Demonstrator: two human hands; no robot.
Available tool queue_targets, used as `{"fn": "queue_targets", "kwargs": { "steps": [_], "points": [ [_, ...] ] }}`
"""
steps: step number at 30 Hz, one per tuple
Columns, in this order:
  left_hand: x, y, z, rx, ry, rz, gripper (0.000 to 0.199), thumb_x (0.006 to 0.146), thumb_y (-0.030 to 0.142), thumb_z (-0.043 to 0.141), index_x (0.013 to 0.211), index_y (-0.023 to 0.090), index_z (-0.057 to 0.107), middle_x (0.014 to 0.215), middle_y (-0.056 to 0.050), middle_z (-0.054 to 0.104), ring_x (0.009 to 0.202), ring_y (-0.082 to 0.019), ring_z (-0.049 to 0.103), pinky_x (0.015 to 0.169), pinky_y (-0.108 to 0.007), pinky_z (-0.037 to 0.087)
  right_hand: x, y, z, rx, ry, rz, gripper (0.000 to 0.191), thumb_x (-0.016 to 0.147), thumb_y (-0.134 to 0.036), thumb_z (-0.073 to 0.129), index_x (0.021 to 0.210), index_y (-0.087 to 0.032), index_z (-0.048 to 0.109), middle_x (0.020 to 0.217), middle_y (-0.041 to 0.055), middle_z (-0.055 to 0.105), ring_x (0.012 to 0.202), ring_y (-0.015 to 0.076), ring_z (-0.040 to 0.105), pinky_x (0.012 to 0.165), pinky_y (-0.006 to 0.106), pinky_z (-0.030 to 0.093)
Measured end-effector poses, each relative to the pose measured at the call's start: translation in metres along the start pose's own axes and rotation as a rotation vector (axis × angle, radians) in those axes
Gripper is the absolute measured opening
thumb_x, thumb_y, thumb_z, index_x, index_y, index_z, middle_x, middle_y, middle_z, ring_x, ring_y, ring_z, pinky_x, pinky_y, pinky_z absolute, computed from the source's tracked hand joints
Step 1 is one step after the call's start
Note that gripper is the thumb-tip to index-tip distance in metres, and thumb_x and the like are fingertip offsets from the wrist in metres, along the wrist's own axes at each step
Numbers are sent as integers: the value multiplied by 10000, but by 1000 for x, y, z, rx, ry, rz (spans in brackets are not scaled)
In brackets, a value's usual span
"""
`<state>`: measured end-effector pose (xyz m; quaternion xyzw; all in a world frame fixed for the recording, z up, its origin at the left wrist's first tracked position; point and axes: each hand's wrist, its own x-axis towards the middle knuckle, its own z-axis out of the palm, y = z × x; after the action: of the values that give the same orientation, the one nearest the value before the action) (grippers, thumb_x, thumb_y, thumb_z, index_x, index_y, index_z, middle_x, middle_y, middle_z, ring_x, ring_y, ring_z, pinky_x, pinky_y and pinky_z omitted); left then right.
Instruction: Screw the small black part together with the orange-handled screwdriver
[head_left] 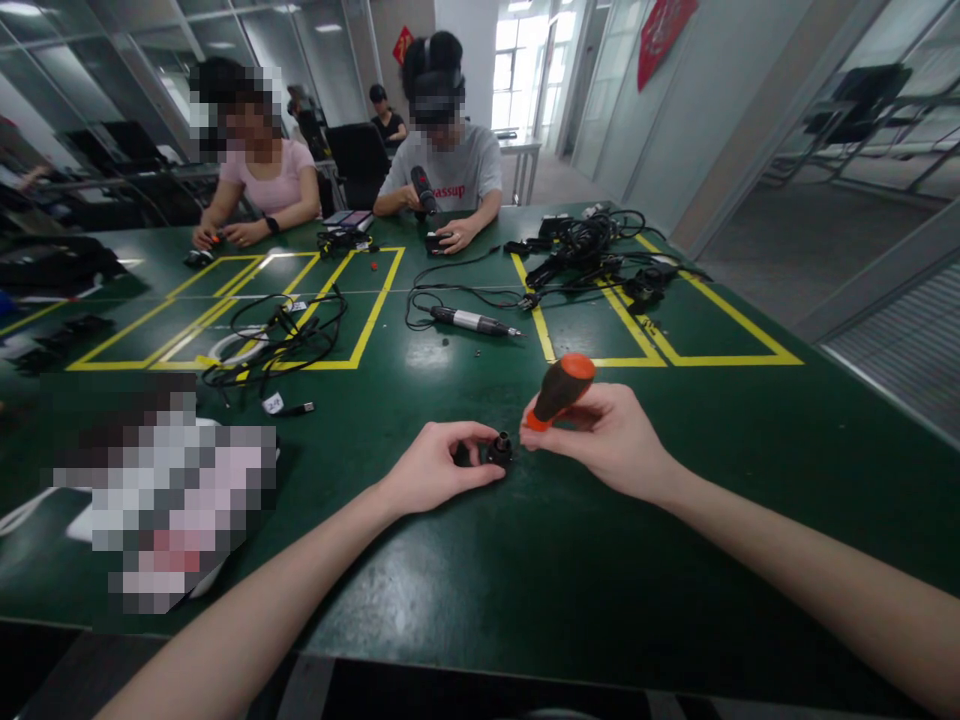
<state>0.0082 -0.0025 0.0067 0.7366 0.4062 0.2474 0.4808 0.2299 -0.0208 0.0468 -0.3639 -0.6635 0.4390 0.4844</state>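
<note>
My left hand [442, 463] grips a small black cylindrical part [499, 453] between thumb and fingers, low over the green table [420, 600]. A narrow metallic-looking tip stands up from the part. Just to the right, my right hand [611, 440] is closed around a screwdriver [562, 388] with a dark and orange handle. The handle's orange end points up, and the shaft is hard to make out near my fingers. The screwdriver handle and the black part are apart.
A grey and black pen-shaped electric tool [472, 320] lies ahead with its cable. Black cables [281, 335] are at the left, and a larger cable pile [592, 250] is at the back right. Pixelated items [187, 500] lie near left. Two people sit across the table.
</note>
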Motion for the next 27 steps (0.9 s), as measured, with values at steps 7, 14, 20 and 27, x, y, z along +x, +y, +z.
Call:
{"fn": "queue_targets", "kwargs": {
  "steps": [7,14,20,27],
  "points": [
    [0,0,0,16,-5,6,318,794,266,812,1082,132,785,727,23,669,644,-115,536,658,-238,418,-1,-3,0,88,-44,52,356,813,-353,859,1044,-187,644,785,41,798,618,187,751,608,315,637],
    [0,0,0,24,-9,6,314,800,267,808,1082,131,785,752,17,680,664,-120,553,665,-241,422,-2,-4,0,-11,-76,-1,200,870,-274,764,1011,-176,662,840,49,770,660,171,747,683,303,629],
    [-1,-1,1,50,5,39,293,804,276,812,1064,145,785,734,24,669,653,-120,548,653,-237,425,-2,-4,-3,-255,-30,-118,94,882,-263,708,930,-182,713,726,15,684,583,153,640,568,278,547],
    [-3,-2,4,43,9,65,274,801,293,824,1029,146,782,727,26,663,649,-118,558,644,-236,416,-2,-11,-4,-403,-133,-151,198,916,-210,574,1077,-163,679,686,-18,582,511,119,523,442,232,406]
  ]
}}
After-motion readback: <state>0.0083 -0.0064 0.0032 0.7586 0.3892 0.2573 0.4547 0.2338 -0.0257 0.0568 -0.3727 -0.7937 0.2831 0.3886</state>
